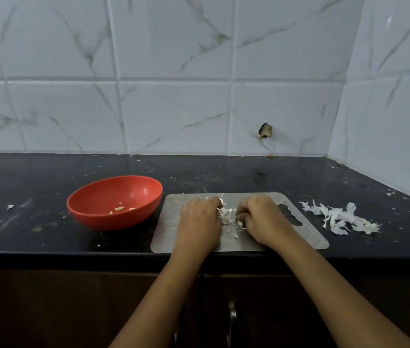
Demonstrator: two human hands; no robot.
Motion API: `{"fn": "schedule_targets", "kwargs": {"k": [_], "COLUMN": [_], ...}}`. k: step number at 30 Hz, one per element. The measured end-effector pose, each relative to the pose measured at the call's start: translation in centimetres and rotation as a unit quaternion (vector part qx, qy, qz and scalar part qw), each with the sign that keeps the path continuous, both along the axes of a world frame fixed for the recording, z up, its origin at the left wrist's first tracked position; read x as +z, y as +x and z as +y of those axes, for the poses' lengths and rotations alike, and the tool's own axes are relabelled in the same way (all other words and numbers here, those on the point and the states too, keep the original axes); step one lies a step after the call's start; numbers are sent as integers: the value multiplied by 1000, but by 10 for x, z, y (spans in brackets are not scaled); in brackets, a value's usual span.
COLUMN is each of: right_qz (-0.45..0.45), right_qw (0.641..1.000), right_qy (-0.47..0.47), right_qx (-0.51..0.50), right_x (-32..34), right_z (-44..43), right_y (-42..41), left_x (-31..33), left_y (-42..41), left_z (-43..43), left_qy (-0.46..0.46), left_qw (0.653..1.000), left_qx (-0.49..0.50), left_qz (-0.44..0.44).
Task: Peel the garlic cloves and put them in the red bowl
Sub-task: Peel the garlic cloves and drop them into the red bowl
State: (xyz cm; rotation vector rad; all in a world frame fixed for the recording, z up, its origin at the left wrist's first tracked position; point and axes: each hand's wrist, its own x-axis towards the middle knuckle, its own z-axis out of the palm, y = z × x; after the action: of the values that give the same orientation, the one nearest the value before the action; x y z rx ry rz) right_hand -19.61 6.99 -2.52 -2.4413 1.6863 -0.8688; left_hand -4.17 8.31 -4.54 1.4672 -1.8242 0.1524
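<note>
While both hands are working at the front of the counter [224,177], it is lying speckled with skin flakes along its length. A steel board [306,237] is sitting at the counter's front edge. The red bowl [93,217] is standing just left of the board, apart from it, and is holding three peeled cloves [119,208]. A peel heap [342,218] is lying on the counter to the board's right.

The left hand [198,222] is resting knuckles-up on the board, fingers curled in on the garlic [226,214], which is sitting in a ragged clump between the hands. The right hand [265,219] is curling likewise, its fingertips [242,217] appearing to pinch one clove [239,223] at the clump's near side. The grip itself is partly hidden.

Risks, as judged: the slick clove is liable to be squirting out under a hard pinch and skidding off the smooth steel over the front edge. Loose skin is likely to be riding along into the bowl.
</note>
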Motion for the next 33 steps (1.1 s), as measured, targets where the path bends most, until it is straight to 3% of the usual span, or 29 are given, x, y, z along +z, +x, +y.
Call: {"fn": "schedule_targets", "kwargs": {"k": [4, 8, 10, 14, 18, 24, 33], "right_qz": [-102, -141, -122, 2, -160, -325, -413], "right_qw": [992, 990, 992, 997, 985, 938, 897], "right_qy": [77, 24, 20, 70, 61, 99, 95], "right_qx": [-3, -21, -25, -12, 8, 72, 124], "right_x": [14, 30, 25, 14, 27, 22, 7], "right_z": [1, 1, 2, -1, 1, 5, 5], "right_y": [-8, -13, -7, 4, 4, 21, 27], "left_x": [1, 2, 1, 2, 2, 10, 15], "left_y": [1, 1, 1, 1, 1, 8, 11], "left_z": [0, -1, 0, 1, -1, -1, 6], "left_qy": [25, 25, 25, 16, 20, 57, 68], "left_qw": [1000, 1000, 1000, 1000, 999, 972, 963], "left_qx": [6, 8, 7, -5, -29, -96, -87], "left_qz": [6, 11, 15, 21, 41, 209, 247]}}
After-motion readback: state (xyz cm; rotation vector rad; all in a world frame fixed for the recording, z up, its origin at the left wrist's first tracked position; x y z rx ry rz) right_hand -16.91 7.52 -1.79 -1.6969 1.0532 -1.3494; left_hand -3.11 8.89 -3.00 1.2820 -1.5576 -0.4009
